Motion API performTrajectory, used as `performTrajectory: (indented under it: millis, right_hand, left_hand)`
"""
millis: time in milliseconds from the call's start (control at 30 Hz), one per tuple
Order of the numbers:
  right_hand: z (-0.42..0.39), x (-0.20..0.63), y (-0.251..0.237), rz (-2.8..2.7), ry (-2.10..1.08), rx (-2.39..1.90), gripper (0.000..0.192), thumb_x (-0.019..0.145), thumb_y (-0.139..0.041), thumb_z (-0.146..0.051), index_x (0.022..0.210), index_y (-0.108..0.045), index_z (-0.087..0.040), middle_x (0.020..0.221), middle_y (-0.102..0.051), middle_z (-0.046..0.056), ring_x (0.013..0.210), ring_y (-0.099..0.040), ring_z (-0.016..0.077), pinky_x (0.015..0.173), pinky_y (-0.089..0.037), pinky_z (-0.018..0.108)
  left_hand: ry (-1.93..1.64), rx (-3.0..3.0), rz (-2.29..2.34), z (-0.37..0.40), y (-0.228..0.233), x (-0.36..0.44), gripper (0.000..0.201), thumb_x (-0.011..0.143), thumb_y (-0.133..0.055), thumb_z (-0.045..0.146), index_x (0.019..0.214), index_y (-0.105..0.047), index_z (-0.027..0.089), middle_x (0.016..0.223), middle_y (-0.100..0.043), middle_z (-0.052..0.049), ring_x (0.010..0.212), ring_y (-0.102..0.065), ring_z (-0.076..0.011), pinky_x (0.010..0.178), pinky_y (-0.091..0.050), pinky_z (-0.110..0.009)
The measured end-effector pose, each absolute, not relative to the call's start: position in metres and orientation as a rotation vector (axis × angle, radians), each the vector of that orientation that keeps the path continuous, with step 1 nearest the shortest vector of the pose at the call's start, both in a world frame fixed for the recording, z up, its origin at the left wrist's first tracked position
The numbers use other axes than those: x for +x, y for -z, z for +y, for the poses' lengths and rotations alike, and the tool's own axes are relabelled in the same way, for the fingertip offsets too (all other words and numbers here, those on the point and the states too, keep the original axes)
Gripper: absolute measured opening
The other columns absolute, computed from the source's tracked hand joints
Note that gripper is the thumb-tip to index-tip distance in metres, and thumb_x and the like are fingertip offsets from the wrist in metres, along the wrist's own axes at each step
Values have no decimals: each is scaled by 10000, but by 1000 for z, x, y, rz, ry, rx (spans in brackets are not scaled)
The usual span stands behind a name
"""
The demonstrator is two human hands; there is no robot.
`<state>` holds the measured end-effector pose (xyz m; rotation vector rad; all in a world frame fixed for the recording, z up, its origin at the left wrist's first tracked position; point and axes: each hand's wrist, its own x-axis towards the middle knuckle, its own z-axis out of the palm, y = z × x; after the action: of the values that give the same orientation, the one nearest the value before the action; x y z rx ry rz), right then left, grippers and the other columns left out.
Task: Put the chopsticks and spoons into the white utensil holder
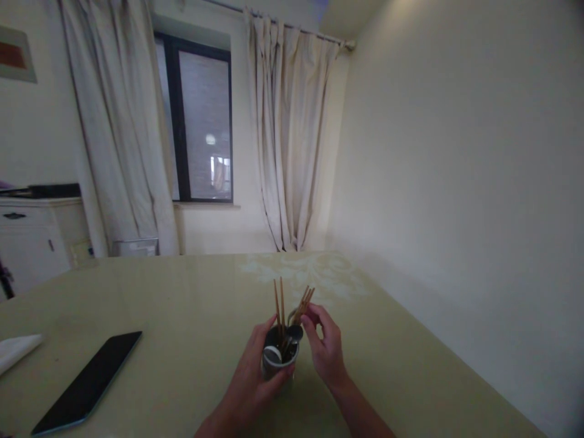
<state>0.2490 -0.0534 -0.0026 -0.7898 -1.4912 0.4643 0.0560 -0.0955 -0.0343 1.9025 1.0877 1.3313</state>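
A round utensil holder (280, 367) stands on the table in front of me, and my left hand (255, 368) is wrapped round its left side. Two wooden chopsticks (280, 304) stick up from it, apart from my fingers. Two spoons with dark, shiny bowls rest at its mouth, one spoon (272, 354) at the near rim and another spoon (294, 333) further right. At the holder's right rim my right hand (325, 344) pinches a bundle of several chopsticks (305, 301), tilted to the right. Their lower ends are hidden behind the spoon and rim.
A black flat tablet-like slab (89, 383) lies on the greenish table (182, 316) to the left. Beyond it, a white item (18, 350) sits at the left edge. A plain wall (465, 182) runs along the table's right side. Curtains (292, 121) and a window (205, 121) are behind.
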Motion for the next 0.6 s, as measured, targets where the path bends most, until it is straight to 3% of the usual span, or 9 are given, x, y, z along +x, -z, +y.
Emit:
performTrajectory:
  millis: [100,200,300,400,500,600]
  right_hand:
    - [-57,241,2,-1577,-541,-719,206,1015,-653,-322,1162,-760,-224,982,-770,55,857,-697,202,765,-557,296]
    - [-60,234,2,-1592,-551,-730,170,976,-674,-299,1099,-766,-225,884,-732,36,766,-653,188,689,-531,281]
    - [-61,228,6,-1470,-565,-821,110,909,-704,-285,998,-692,-222,748,-630,-20,653,-578,162,606,-487,258]
    - [-58,223,11,-1318,-588,-901,183,857,-737,-310,899,-572,-242,687,-509,-71,596,-505,144,559,-443,241]
    - [-51,220,16,-1228,-668,-913,287,814,-779,-351,895,-520,-256,706,-475,-80,607,-488,144,559,-439,240]
    - [-43,217,21,-1203,-820,-865,329,828,-784,-463,933,-559,-249,754,-546,-49,671,-543,169,626,-492,268]
  left_hand:
    - [-1282,1950,1071,-95,32,52,746,905,-757,387,1568,-441,258,1531,-570,-151,1402,-567,-332,1190,-460,-483]
    - [-1243,1932,1116,-94,36,48,839,874,-786,385,1602,-395,239,1596,-519,-176,1463,-515,-361,1230,-411,-516]
    - [-1211,1876,1145,-93,44,46,938,870,-786,409,1650,-296,235,1618,-508,-184,1482,-502,-367,1242,-387,-537]
    - [-1207,1846,1087,-92,48,45,1000,876,-776,438,1677,-211,241,1600,-541,-172,1464,-530,-354,1225,-410,-513]
    - [-1216,1870,1015,-91,46,46,981,843,-810,455,1646,-295,228,1577,-569,-161,1450,-542,-351,1221,-412,-481]
    - [-1172,1905,1003,-91,43,47,882,799,-852,438,1557,-460,213,1525,-617,-152,1389,-587,-355,1183,-449,-460]
